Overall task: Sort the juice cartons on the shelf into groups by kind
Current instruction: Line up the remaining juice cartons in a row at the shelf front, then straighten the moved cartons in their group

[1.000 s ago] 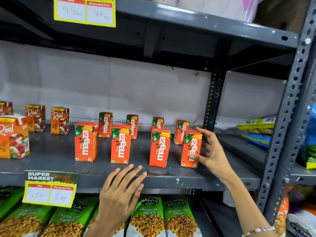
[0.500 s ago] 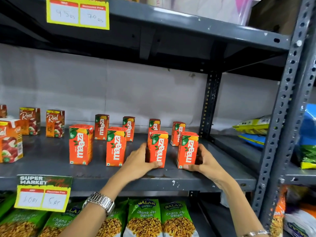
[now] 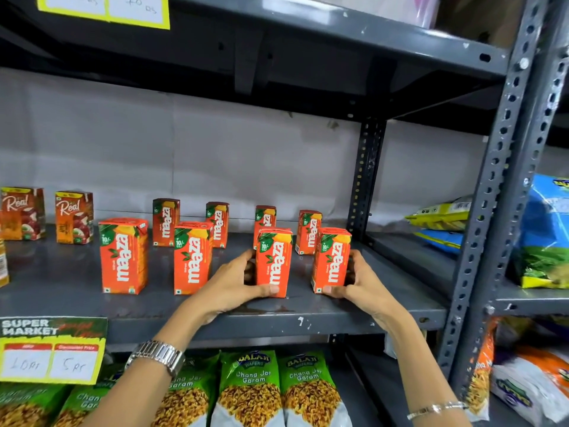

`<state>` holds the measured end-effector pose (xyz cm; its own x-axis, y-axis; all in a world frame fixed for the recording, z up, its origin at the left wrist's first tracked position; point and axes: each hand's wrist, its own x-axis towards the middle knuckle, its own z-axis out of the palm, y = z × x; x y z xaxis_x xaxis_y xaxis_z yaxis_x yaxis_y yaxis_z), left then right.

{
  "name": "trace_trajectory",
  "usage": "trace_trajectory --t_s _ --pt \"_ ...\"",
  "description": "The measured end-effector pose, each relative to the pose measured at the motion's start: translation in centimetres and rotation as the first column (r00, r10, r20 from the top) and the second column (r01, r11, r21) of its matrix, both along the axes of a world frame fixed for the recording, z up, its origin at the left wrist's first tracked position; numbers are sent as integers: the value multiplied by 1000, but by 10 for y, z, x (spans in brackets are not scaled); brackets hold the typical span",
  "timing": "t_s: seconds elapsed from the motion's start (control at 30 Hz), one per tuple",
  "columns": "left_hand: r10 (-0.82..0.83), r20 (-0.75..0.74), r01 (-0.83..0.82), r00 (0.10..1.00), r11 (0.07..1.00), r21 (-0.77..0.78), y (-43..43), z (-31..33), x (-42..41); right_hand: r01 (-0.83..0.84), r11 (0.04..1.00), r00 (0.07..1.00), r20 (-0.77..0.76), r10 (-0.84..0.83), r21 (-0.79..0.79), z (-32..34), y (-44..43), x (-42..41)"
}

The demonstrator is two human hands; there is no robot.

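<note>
Orange Maaza cartons stand upright in two rows on the grey shelf (image 3: 385, 309). My left hand (image 3: 234, 282) grips the third front carton (image 3: 274, 260), thumb across its lower front. My right hand (image 3: 354, 282) grips the rightmost front carton (image 3: 331, 260) from its right side. Two more front cartons stand to the left, one (image 3: 124, 255) and another (image 3: 192, 257). Several Maaza cartons line the back row (image 3: 166, 221). Two Real cartons stand at the far left, one (image 3: 23, 212) and another (image 3: 74, 217).
Shelf uprights rise at the back (image 3: 366, 177) and at the front right (image 3: 505, 180). Snack bags (image 3: 443, 221) lie on the neighbouring shelf. Green Chana Jor Garam packets (image 3: 252, 386) fill the shelf below. A price tag (image 3: 52, 349) hangs on the shelf edge.
My left hand rose from the shelf edge and took hold of the third front carton. My right hand closed on the rightmost carton's base. The camera moved closer.
</note>
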<state>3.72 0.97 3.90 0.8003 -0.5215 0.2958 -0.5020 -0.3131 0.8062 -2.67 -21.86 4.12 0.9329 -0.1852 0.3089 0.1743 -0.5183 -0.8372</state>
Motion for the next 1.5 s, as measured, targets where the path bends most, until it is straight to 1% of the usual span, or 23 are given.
trace_trajectory --t_s 0.1,0.37,0.6,0.7,0.73,0.77,0.8,0.83,0.87,0.9,0.93,1.0,1.03,1.07,1.13,1.2,1.27,1.33,1.37,1.4,1.43,1.47,1.5 --pt "8 9 -8 1000 1000 13 -1 -1 0 4 1000 1000 -17 -4 3 0 -2 -1" --pt "-17 17 17 1000 1000 -11 -2 -2 -1 -29 999 999 -31 30 27 -1 -5 -1" --pt "-22 16 21 1000 999 25 -2 -5 4 -38 999 998 -39 39 23 -2 -7 2" --pt "18 84 -23 996 998 54 -2 -6 3 -55 998 997 -57 56 11 0 -4 -5" --pt "43 122 -46 992 999 22 -1 -6 0 -42 999 998 -42 43 23 0 -1 -9" --pt "62 157 -56 986 998 -42 2 -6 -7 4 999 1000 9 -5 43 -3 1 -13" --pt "69 191 -46 979 991 -122 5 -7 -17 85 993 990 110 -93 77 -7 4 -20" --pt "69 235 -22 970 980 -199 11 -9 -29 180 975 948 243 -207 129 -11 11 -27" --pt "65 287 11 956 967 -256 21 -11 -43 261 946 866 386 -318 192 -17 22 -33" --pt "57 333 45 941 956 -291 32 -13 -59 308 912 761 506 -406 269 -23 36 -40" --pt "49 367 71 929 949 -307 47 -15 -71 309 881 648 598 -471 359 -29 56 -43" --pt "38 440 117 897 940 -320 84 -15 -90 266 827 465 685 -561 496 -41 103 -42" --pt "71 495 117 866 934 -338 104 -12 -95 251 819 417 706 -572 515 -47 130 -38" --pt "128 543 102 830 922 -373 123 -9 -96 225 832 410 726 -552 506 -52 157 -34" --pt "302 584 18 754 878 -478 176 -5 -88 118 874 495 735 -464 472 -60 224 -21" --pt "485 566 -97 667 809 -579 229 -3 -72 6 911 584 738 -338 413 -63 284 -15" --pt "656 471 -220 590 692 -688 295 -6 -52 -101 931 661 723 -200 350 -61 346 -6" --pt "771 321 -320 550 549 -772 355 -10 -29 -202 954 717 697 -12 224 -55 392 0" --pt "812 249 -371 527 484 -792 390 -13 -19 -247 956 747 660 85 157 -50 421 5" --pt "837 191 -423 513 440 -792 421 -16 -7 -288 953 779 602 173 98 -45 446 11" --pt "839 149 -464 524 427 -776 444 -18 4 -318 947 810 532 248 43 -40 464 17" --pt "826 114 -504 552 439 -744 463 -18 16 -338 941 831 464 308 -18 -34 480 26" --pt "798 91 -538 596 480 -693 479 -18 27 -336 938 851 401 340 -82 -30 495 36"
